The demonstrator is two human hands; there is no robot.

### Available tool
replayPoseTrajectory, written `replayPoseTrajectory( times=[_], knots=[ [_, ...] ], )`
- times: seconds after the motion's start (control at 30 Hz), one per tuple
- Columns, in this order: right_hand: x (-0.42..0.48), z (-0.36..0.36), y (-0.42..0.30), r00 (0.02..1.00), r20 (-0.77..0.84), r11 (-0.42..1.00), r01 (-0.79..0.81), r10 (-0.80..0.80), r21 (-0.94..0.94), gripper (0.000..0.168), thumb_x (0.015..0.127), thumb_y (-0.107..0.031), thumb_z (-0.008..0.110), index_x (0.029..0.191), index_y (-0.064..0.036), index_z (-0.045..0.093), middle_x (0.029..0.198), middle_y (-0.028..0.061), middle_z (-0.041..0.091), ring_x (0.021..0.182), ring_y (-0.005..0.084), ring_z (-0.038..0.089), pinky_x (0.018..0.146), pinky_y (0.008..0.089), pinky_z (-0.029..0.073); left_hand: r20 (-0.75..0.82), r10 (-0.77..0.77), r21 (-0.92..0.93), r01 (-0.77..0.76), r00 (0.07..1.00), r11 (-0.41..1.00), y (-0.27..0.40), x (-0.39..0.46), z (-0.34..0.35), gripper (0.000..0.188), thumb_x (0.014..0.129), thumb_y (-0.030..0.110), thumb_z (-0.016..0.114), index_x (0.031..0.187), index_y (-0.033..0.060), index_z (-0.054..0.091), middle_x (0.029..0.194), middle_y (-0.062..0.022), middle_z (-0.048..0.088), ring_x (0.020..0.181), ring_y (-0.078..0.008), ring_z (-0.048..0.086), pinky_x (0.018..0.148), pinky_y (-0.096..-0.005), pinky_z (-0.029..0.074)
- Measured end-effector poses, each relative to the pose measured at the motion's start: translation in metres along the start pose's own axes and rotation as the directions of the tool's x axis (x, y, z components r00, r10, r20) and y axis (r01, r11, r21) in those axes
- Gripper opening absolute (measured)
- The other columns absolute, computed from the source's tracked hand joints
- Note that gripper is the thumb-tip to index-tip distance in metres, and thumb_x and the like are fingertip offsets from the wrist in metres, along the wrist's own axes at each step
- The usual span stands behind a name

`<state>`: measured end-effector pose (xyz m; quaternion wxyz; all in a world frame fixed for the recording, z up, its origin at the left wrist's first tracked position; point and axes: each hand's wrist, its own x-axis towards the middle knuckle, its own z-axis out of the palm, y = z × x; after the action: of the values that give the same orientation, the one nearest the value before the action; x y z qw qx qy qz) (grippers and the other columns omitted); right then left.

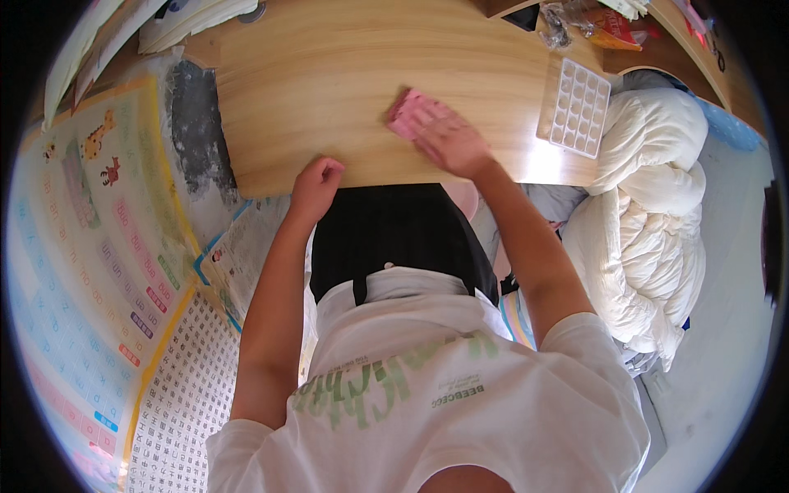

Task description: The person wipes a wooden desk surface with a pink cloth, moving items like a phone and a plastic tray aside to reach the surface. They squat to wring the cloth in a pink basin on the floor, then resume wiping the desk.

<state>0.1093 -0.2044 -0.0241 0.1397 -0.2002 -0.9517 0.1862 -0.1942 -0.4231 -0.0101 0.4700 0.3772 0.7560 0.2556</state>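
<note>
My right hand (453, 138) lies flat over a folded pink cloth (402, 117), pressing it against the wooden desk top (308, 80). The hand and cloth look slightly blurred. At the desk's front edge rests my left hand (317, 185), its fingers curled in and nothing seen in them. To the right of the cloth, a white plastic tray with round cavities (579, 108) sits on the desk's right side, near bright glare on the wood.
A bunched white quilt (647, 228) lies right of the desk. Paper stacks (197, 21) stand at the back left; plastic packaging (610, 28) is at the back right. Printed learning posters (105, 259) cover the left wall. A shelf side (696, 55) rises at the right.
</note>
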Motion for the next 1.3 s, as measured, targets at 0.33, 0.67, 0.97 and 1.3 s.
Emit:
replayPoseTrajectory(
  times=[0.33,0.67,0.97,1.3],
  knots=[
    [0.015,0.029,0.022,0.906,-0.329,0.958,-0.287,0.267,-0.013,0.068,0.096,-0.016,0.071,0.161,-0.004,0.055,0.17,0.0219,0.051,0.162,0.0499,0.039,0.135,0.0583,0.032,-0.026,-0.036,0.001,0.036,0.999,0.999,0.007,-0.006,-0.013,0.012,0.105,0.012,0.07,0.113,0.0059,0.076,0.097,-0.0094,0.077,0.089,-0.0194,0.072,0.084,-0.0335,0.058],
    [0.15,0.055,-0.024,0.971,-0.107,0.947,-0.235,0.216,-0.217,0.063,0.107,-0.018,0.055,0.169,-0.01,0.047,0.174,0.0158,0.048,0.164,0.0383,0.038,0.134,0.0525,0.033,-0.189,-0.015,-0.064,0.003,0.982,0.998,0.008,-0.028,-0.016,0.009,0.106,0.006,0.067,0.11,0.0041,0.075,0.102,-0.007,0.076,0.09,-0.0161,0.071,0.082,-0.0312,0.057],
    [0.07,0.079,-0.121,0.997,0.07,0.968,0.025,-0.044,0.251,0.048,0.106,-0.014,0.054,0.152,-0.006,0.064,0.159,0.0196,0.063,0.151,0.0363,0.057,0.129,0.0496,0.042,-0.422,-0.049,-0.183,-0.032,0.905,0.983,0.006,-0.026,-0.043,0.01,0.108,0.003,0.066,0.107,0.0038,0.076,0.102,-0.0022,0.074,0.087,-0.0104,0.065,0.076,-0.0268,0.053],
    [0.123,0.064,-0.075,0.906,-0.095,0.901,-0.421,0.412,-0.109,0.071,0.1,-0.016,0.062,0.168,-0.006,0.047,0.176,0.0228,0.042,0.166,0.0497,0.031,0.137,0.0586,0.028,-0.586,0.029,-0.095,-0.103,0.81,0.99,0.014,-0.037,-0.023,0.01,0.107,0.003,0.065,0.108,0.0043,0.075,0.102,-0.0049,0.073,0.085,-0.0133,0.067,0.074,-0.0281,0.054]
  ],
)
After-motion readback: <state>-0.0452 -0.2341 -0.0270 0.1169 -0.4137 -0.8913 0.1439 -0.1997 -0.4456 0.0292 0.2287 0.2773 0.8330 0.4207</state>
